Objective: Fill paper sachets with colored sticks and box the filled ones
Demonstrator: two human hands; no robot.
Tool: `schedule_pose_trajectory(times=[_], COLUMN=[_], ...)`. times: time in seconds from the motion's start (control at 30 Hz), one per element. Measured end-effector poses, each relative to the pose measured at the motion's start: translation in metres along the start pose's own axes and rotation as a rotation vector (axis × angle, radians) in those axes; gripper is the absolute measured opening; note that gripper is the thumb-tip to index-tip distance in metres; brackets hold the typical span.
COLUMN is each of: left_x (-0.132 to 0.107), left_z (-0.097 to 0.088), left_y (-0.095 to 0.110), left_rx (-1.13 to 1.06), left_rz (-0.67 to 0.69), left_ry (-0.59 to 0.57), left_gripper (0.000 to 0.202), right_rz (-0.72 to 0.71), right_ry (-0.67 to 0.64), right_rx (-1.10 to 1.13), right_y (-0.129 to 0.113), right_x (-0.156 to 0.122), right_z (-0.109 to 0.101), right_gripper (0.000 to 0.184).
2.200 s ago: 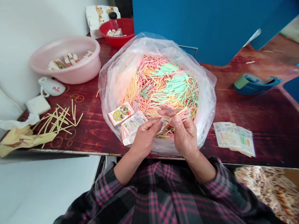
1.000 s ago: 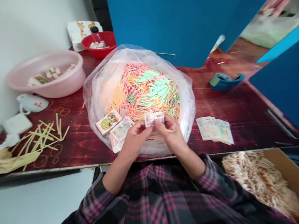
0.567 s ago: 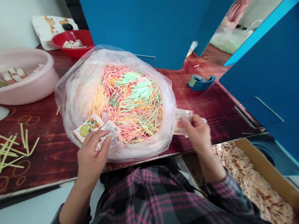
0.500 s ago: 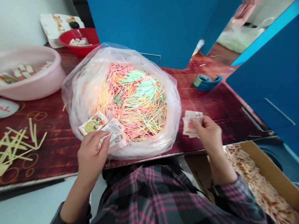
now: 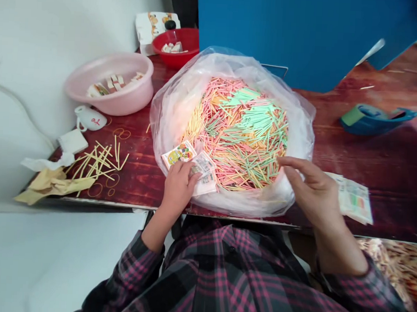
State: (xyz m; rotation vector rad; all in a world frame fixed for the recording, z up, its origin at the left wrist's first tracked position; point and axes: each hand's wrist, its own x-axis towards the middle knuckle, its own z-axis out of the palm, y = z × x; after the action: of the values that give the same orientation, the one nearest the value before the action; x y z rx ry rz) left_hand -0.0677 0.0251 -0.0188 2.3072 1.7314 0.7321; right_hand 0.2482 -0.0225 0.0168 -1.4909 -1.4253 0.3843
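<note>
A clear plastic bag stands wide, filled with short thin sticks in pink, green, orange and yellow. At its front left rim, my left hand is closed on several small printed packets; one with a colourful cartoon picture fans out to the left. My right hand hovers by the bag's right rim. Its thumb and index finger stretch toward the sticks, slightly apart, with nothing visible between them. More printed packets lie on the table just right of that hand, partly hidden behind it.
A pink basin and a red bowl, both with small packets, stand at the back left. Yellow strips, rubber bands and a white cup are at left. A blue tape dispenser sits right; a blue panel rises behind.
My right hand has let go of its packets, which now lie on the table, and has moved left to the bag. The left hand still holds its packets. The view has swung left.
</note>
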Motion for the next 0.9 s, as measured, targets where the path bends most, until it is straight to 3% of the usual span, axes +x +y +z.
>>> schedule_pose_trajectory(times=[0.1,0.2,0.37,0.53,0.67,0.77,0.9], left_x=[0.007,0.014,0.011,0.002,0.011,0.025,0.041], left_z=[0.004,0.008,0.006,-0.003,-0.005,-0.003,0.001], left_y=[0.0,-0.001,0.0,0.018,0.034,0.043,0.059], left_rx=[0.04,0.075,0.067,-0.045,-0.34,-0.781,-1.299], left_rz=[0.014,0.022,0.021,0.113,0.128,-0.029,-0.107], left_ry=[-0.037,-0.062,0.069,0.222,0.296,0.209,0.003], left_gripper=[0.021,0.02,0.025,0.022,0.024,0.059,0.062], right_rz=[-0.094,-0.223,-0.224,-0.026,0.124,0.151,0.101], right_ry=[-0.215,-0.356,-0.453,-0.532,-0.5,-0.419,-0.37], right_rx=[0.125,0.073,-0.11,0.037,0.304,0.447,0.479], right_y=[-0.016,-0.027,-0.042,-0.054,-0.056,-0.054,-0.052], right_x=[0.005,0.015,0.031,0.036,0.039,0.044,0.048], right_z=[0.041,0.077,0.106,0.107,0.097,0.08,0.058], right_gripper=[0.018,0.022,0.039,0.048,0.044,0.037,0.04])
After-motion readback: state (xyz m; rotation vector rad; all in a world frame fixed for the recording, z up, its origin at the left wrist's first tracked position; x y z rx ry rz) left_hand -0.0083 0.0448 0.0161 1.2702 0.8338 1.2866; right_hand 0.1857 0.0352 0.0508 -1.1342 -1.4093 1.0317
